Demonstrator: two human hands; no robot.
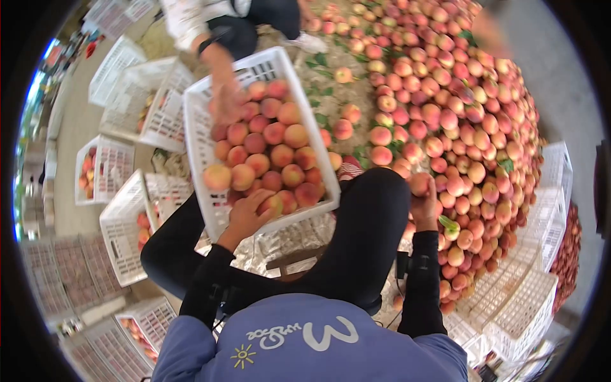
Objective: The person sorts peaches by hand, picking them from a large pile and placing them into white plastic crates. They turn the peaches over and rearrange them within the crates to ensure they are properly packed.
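A white plastic crate (196, 137) full of peaches stands in front of my knees. At its near edge, my left hand (245, 215) is closed around a peach (272, 204) that rests among the others. My right hand (425, 202) reaches to the right of my knee and grips a peach (420, 183) at the edge of a large pile of peaches (458, 114) on the ground. Black sleeves cover both my arms.
Another person crouches beyond the crate, one hand (224, 95) on the peaches at its far end. White crates (111, 165), some partly filled, stand at the left, and more crates (528, 299) at the lower right. Leaves and loose peaches lie between crate and pile.
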